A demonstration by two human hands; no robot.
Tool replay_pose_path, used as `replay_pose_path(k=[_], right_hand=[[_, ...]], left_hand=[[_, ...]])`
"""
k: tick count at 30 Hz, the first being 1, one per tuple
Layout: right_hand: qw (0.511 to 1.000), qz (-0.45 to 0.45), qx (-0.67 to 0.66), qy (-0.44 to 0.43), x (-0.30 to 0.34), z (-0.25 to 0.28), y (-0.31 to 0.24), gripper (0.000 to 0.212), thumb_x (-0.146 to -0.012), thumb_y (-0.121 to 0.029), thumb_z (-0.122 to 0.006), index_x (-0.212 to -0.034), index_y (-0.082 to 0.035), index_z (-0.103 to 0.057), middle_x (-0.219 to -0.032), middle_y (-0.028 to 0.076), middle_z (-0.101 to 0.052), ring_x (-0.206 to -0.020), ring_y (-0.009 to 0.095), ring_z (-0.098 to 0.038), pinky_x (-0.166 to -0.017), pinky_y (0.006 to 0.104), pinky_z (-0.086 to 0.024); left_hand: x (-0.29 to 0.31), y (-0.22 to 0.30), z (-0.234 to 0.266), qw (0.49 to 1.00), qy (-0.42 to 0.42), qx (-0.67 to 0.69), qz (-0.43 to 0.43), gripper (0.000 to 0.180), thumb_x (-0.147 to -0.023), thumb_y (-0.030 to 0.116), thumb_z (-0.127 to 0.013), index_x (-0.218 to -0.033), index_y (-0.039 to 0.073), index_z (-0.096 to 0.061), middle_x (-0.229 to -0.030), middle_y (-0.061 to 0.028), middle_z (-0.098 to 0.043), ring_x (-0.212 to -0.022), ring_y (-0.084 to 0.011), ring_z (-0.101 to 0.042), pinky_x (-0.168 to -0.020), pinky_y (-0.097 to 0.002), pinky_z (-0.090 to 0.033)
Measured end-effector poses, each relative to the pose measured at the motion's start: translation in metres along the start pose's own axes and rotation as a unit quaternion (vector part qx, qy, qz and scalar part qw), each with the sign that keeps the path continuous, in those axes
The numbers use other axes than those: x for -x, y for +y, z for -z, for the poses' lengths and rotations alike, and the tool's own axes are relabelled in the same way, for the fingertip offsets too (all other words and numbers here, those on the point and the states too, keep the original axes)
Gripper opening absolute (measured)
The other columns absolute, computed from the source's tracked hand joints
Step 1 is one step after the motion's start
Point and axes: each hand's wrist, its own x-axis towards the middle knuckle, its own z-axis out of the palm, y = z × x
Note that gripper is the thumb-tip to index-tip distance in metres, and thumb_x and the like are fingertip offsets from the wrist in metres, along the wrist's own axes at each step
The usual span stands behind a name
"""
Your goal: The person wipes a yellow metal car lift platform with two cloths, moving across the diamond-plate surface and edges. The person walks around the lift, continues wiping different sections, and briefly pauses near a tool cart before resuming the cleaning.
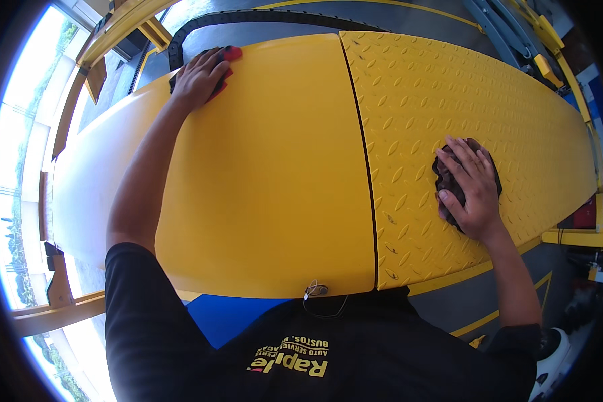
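Observation:
My left hand (197, 79) reaches to the far left part of a smooth yellow panel (268, 167). Its fingers curl over a red and black rag (231, 55), which shows past the fingertips and below the palm. On the right, my right hand (472, 194) presses a crumpled dark rag (449, 184) down onto a yellow plate with raised diamond tread (422, 234). Those fingers lie over the rag, slightly apart, and the thumb rests along its near side. Small dark scuffs mark the tread plate near its lower left.
A dark seam (363, 134) divides smooth panel from tread plate. At the near edge sits a small round metal fitting (319, 290) with a thin wire loop. A black cable chain (248, 16) curves behind. Yellow frame bars (63, 305) stand at left, and grey-blue metal arms (499, 30) far right.

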Motion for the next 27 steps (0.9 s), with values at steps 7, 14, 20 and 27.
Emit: replay_pose_path(k=[7,14,20,27], right_hand=[[1.000,-0.014,-0.016,0.011,0.009,-0.012,0.008,0.059,-0.092,-0.038,-0.067,-0.147,-0.017,-0.061,-0.164,0.008,-0.048,-0.151,0.032,-0.043,-0.127,0.0554,-0.026],[1.000,0.004,-0.009,-0.013,-0.009,-0.006,0.004,0.064,-0.093,-0.038,-0.066,-0.153,-0.019,-0.054,-0.166,0.007,-0.043,-0.155,0.028,-0.037,-0.129,0.0546,-0.021],[1.000,0.022,-0.005,0.005,-0.041,-0.020,0.013,0.074,-0.096,-0.043,-0.060,-0.161,-0.014,-0.039,-0.169,0.010,-0.036,-0.157,0.033,-0.031,-0.130,0.0562,-0.015],[1.000,0.023,0.000,-0.020,-0.044,-0.023,0.027,0.075,-0.099,-0.042,-0.058,-0.163,-0.011,-0.036,-0.168,0.012,-0.038,-0.156,0.032,-0.034,-0.130,0.0525,-0.020]], left_hand=[[0.176,0.208,0.079,0.949,-0.136,0.054,-0.278,0.064,-0.103,0.045,-0.053,-0.165,0.031,-0.040,-0.176,-0.0017,-0.026,-0.163,-0.0368,-0.019,-0.130,-0.0598,-0.011],[0.219,0.204,0.094,0.945,-0.170,0.103,-0.259,0.062,-0.096,0.036,-0.062,-0.157,0.035,-0.053,-0.174,-0.0012,-0.033,-0.161,-0.0348,-0.026,-0.130,-0.0580,-0.010],[-0.034,0.171,0.004,0.974,0.034,0.080,-0.208,0.055,-0.112,0.038,-0.038,-0.164,0.023,-0.041,-0.175,-0.0051,-0.029,-0.159,-0.0378,-0.027,-0.128,-0.0589,-0.019],[-0.011,0.271,0.008,0.982,0.027,0.040,-0.182,0.060,-0.111,0.041,-0.044,-0.165,0.018,-0.036,-0.176,-0.0108,-0.023,-0.160,-0.0414,-0.022,-0.126,-0.0655,-0.019]])
